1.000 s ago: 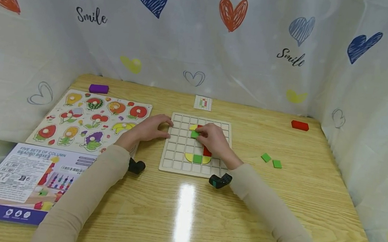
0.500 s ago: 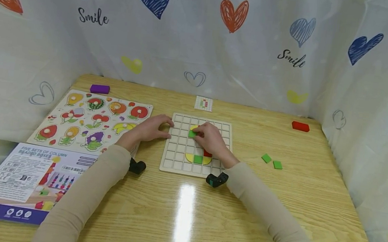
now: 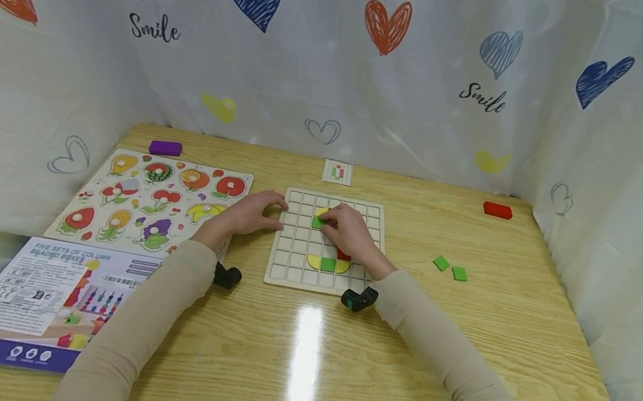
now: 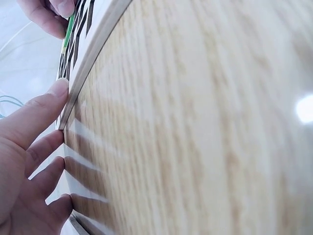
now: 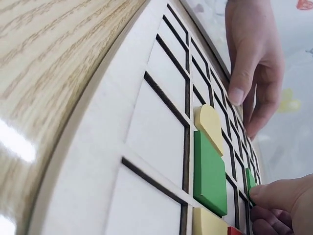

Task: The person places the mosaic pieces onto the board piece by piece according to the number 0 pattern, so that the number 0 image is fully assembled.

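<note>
A pale wooden grid board point(image 3: 291, 250) lies mid-table. My left hand point(image 3: 252, 212) touches its left edge; in the left wrist view, the thumb point(image 4: 58, 90) is at the rim and the other fingers spread along the side. With thumb and fingertips, my right hand point(image 3: 350, 231) pinches a green square tile point(image 3: 317, 223) at a cell in an upper row. Another green tile point(image 5: 208, 174) sits lower on the board between yellow rounded pieces point(image 5: 209, 125). A red piece point(image 3: 343, 255) shows beside my right hand, which hides other pieces.
Two loose green tiles point(image 3: 441, 263) lie right of the board. Behind it is a small pattern card point(image 3: 338, 172). A fruit puzzle board point(image 3: 146, 202) and a printed box point(image 3: 38, 299) occupy the left. Purple point(image 3: 165, 148) and red point(image 3: 497, 210) blocks are at the back corners.
My right hand has shifted slightly left with the green tile, to the cell under the yellow piece, and has held still over the last half second. The left hand stays put.
</note>
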The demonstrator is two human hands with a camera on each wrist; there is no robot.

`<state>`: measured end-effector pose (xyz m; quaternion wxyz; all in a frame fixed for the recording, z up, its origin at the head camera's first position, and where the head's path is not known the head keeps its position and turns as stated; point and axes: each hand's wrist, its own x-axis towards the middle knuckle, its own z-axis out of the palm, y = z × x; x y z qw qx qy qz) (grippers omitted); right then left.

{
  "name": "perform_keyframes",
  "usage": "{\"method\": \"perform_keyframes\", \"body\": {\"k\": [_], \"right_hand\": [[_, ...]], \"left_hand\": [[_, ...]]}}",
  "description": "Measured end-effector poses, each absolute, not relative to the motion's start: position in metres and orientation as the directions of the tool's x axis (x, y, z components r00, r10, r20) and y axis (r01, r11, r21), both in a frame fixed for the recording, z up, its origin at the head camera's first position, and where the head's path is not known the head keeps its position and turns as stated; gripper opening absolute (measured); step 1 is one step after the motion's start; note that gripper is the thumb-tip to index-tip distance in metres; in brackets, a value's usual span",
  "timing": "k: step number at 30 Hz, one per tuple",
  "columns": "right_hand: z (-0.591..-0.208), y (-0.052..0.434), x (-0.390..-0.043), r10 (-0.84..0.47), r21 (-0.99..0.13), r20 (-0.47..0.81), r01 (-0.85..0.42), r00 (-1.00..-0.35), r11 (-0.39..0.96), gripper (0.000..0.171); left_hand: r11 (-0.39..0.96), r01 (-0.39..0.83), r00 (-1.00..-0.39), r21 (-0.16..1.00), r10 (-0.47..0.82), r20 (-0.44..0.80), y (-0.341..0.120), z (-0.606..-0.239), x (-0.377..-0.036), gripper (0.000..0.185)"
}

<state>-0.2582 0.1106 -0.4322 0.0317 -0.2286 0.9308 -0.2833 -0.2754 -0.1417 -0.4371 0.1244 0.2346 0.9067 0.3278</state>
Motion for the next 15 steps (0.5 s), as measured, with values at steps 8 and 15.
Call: {"method": "perform_keyframes", "body": {"k": [8,15], "right_hand": [[-0.4335,0.1107,-0.2587,-0.45,-0.529,0.081,-0.421,-0.889,0.736,0.023],[-0.4332,0.1121,-0.2581,-0.449,-0.538,0.089,-0.422,-0.889,0.729,0.023]], "left_hand": [[0.684,0.343,-0.86,0.644,0.504,-0.077,-0.1418,-0.4388,-0.2765,0.041],[0.683,0.344,-0.858,0.645,0.507,-0.079,-0.142,-0.4375,-0.2764,0.041]]}}
